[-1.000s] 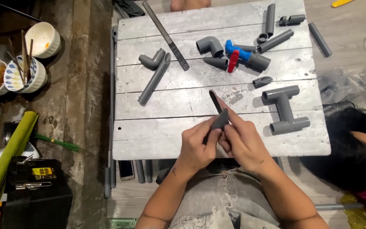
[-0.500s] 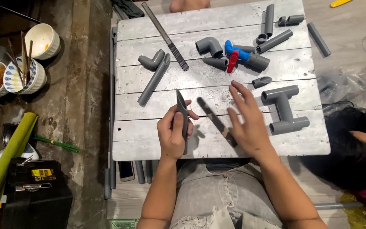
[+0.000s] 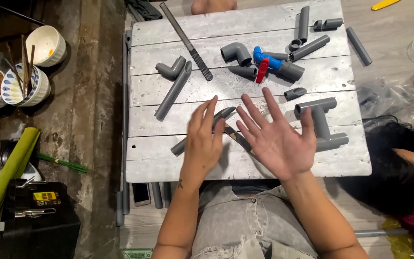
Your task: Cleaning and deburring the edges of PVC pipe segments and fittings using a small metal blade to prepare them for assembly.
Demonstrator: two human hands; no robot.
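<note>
Both my hands hover spread over the pale plank table (image 3: 168, 165), holding nothing — my left hand (image 3: 203, 141) covers a grey pipe length (image 3: 224, 114) lying slantwise; my right hand (image 3: 278, 139) hangs palm-up over a thin blade-like strip (image 3: 238, 139). At 12 o'clock sit a grey elbow (image 3: 235, 52) and a blue valve with a red handle (image 3: 263, 64). At 3 o'clock, a grey pipe assembly (image 3: 319, 122). At 8 o'clock, a black box with a yellow label (image 3: 44, 196).

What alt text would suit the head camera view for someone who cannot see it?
Seen from above, a person's open left hand and right hand hover, holding nothing, over a grey pipe piece and a thin blade on a whitewashed plank table strewn with grey pipe fittings.
</note>
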